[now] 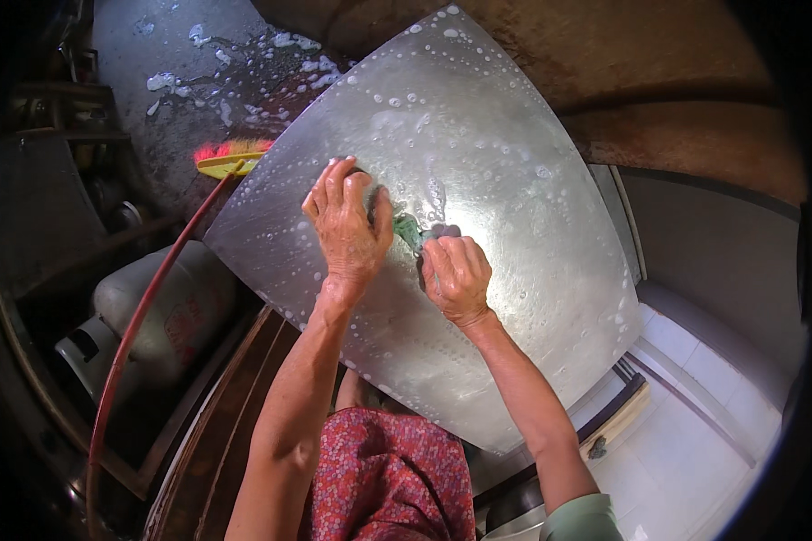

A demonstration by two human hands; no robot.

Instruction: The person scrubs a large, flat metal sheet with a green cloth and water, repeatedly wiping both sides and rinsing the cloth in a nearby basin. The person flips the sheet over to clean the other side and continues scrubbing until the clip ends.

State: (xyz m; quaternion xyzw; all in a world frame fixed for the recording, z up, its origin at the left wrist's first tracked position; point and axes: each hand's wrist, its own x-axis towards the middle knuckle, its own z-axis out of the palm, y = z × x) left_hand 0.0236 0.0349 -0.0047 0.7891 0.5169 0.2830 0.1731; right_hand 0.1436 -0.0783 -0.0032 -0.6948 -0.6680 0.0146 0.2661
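Note:
A large square metal panel [532, 352], wet and dotted with soap suds, spreads in front of me. My left hand [345, 224] curls over a dark rounded pad [373, 191], pressing it on the panel left of the middle. Only part of that pad shows between thumb and fingers. Just to the right, my right hand [457, 275] is closed around one end of a crumpled green scrubbing mesh [409, 231]. Its other end reaches toward my left thumb; whether they touch I cannot tell. Something dark also peeks out by the right fingers.
A red-bristled broom [235, 158] with a red handle stands at the left, past the panel's edge. Below it lies a grey gas cylinder [167, 311]. Suds cover the wet floor [198, 90] at the far left. White tiles [668, 433] are at the lower right.

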